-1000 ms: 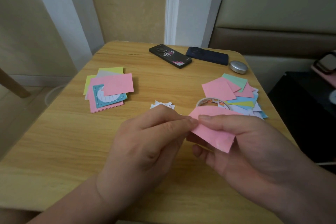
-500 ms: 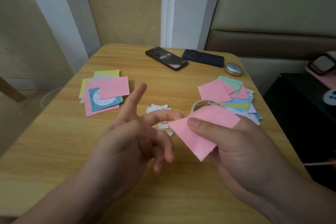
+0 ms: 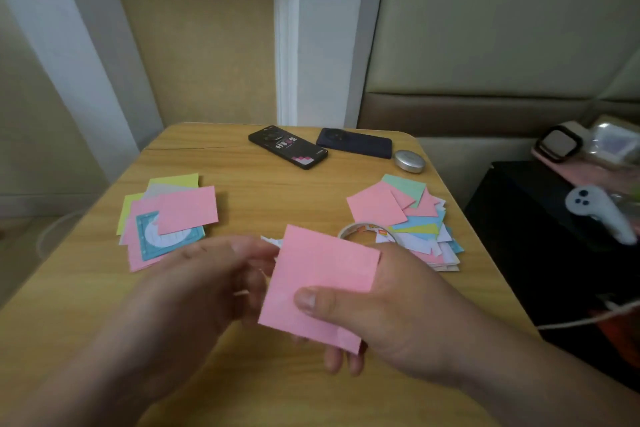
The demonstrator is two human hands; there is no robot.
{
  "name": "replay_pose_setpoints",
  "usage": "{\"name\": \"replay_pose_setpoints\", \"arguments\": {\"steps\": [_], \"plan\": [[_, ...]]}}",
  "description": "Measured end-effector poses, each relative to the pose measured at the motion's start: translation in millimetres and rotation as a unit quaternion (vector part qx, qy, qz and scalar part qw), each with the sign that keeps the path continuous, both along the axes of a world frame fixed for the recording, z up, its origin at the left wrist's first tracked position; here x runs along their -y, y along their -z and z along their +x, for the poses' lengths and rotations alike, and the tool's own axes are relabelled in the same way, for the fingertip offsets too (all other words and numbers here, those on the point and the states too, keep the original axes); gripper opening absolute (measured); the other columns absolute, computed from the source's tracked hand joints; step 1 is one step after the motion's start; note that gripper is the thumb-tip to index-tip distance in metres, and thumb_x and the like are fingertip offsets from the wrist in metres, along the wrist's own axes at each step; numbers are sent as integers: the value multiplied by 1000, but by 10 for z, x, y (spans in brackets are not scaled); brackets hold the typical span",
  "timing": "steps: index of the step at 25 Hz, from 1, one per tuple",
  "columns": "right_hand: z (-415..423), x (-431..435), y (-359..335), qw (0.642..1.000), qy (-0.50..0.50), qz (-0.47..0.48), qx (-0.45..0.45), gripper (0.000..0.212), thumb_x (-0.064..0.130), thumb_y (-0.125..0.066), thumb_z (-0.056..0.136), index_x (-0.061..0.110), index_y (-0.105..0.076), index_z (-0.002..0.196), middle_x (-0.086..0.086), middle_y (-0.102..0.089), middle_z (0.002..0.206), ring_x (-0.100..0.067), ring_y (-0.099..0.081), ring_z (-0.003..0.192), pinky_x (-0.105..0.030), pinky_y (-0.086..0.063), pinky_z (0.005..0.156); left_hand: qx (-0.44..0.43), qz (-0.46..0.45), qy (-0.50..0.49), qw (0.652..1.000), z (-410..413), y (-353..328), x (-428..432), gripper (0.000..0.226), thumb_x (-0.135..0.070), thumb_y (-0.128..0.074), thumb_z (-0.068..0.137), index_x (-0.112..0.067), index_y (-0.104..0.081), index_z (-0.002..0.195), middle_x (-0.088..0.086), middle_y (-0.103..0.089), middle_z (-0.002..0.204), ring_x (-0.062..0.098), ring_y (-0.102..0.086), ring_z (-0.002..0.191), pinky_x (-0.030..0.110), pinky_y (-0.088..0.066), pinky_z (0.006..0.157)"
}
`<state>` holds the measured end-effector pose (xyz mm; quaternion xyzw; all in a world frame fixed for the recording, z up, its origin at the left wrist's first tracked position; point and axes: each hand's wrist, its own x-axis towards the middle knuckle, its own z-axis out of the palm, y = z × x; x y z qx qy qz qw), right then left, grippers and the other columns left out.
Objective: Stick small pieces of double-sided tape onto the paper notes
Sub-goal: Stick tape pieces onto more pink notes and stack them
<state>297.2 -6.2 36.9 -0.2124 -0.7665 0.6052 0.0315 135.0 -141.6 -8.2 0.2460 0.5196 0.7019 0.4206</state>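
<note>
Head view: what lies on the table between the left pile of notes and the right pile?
In the head view: white paper scraps and the tape roll, partly hidden by the held pink note.

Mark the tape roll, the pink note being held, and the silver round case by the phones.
tape roll (image 3: 362, 228), head view, upper rim of the ring, above the note.
held pink note (image 3: 325, 263), head view, middle of its bare face.
silver round case (image 3: 409, 160), head view, middle of its lid.
</note>
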Motion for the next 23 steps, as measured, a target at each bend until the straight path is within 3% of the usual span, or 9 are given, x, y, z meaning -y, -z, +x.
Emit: {"name": "replay_pose_setpoints", "arguments": {"steps": [3, 5, 7, 10, 12, 15, 19, 21, 23], "plan": [[-72, -164, 37, 989, -27, 116, 92, 26, 37, -71, 88, 12, -70, 93, -9, -75, 70, -18, -69, 58, -33, -55, 58, -45, -53, 5, 998, 217, 50, -44, 37, -29, -92, 55, -2, -73, 72, 21, -64, 70, 30, -57, 62, 36, -52, 55], [-85, -228, 25, 974, -79, 162, 135, 39, 51, -69, 82, 13, -72, 90, -5, -75, 73, -15, -70, 63, -40, -59, 70, -88, -117, -49, 988, 237, 112, -93, 32, -29, -92, 64, -4, -75, 76, 20, -72, 79, 32, -65, 71, 47, -58, 75], [-162, -403, 42, 971, -19, 206, 116, 47, 59, -67, 81, 13, -73, 84, -4, -74, 75, -15, -67, 65, -42, -57, 72, -98, -139, -79, 982, 252, 112, -137, 26, -30, -87, 68, -10, -76, 79, 16, -75, 83, 31, -70, 77, 53, -58, 85], [-346, -953, 115, 911, 252, 321, 63, 34, 51, -67, 87, 19, -68, 78, 3, -66, 72, -13, -62, 70, -28, -47, 60, -12, -118, -108, 987, 268, 91, -178, 11, -12, -77, 74, -5, -70, 80, 17, -74, 83, 32, -71, 77, 40, -60, 67], [-419, -1229, 249, 864, 272, 403, 131, 36, 54, -65, 85, 18, -64, 82, 3, -61, 76, -18, -59, 74, -28, -46, 62, 12, -128, -121, 984, 270, 60, -180, 13, 0, -73, 80, 0, -65, 91, 17, -72, 80, 28, -71, 71, 34, -60, 58], [-512, -1371, 514, 829, 233, 443, 248, 48, 64, -64, 77, 16, -61, 84, -1, -60, 78, -20, -58, 73, -29, -38, 52, 10, -145, -128, 981, 282, 48, -167, 21, 4, -73, 82, -2, -63, 100, 13, -76, 84, 29, -74, 75, 30, -58, 54], [-682, -1424, 579, 859, 240, 368, 262, 48, 53, -76, 72, 14, -62, 96, -3, -60, 84, -24, -60, 84, -29, -34, 51, -46, -175, -127, 975, 321, 71, -180, 4, -15, -73, 88, -16, -71, 91, 3, -77, 88, 24, -74, 80, 34, -56, 64], [-698, -1449, 615, 867, 251, 350, 251, 39, 41, -77, 76, 13, -63, 100, -4, -63, 91, -24, -60, 88, -29, -40, 56, -45, -176, -134, 974, 331, 97, -198, 9, -24, -72, 89, -18, -73, 83, -1, -76, 81, 26, -71, 81, 42, -56, 73], [-659, -1431, 613, 876, 271, 348, 193, 22, 28, -68, 86, 10, -65, 99, -5, -64, 90, -22, -60, 83, -29, -42, 58, -43, -176, -136, 974, 343, 77, -205, 15, -32, -70, 90, -21, -74, 81, -7, -73, 71, 23, -67, 75, 38, -53, 66]]}}
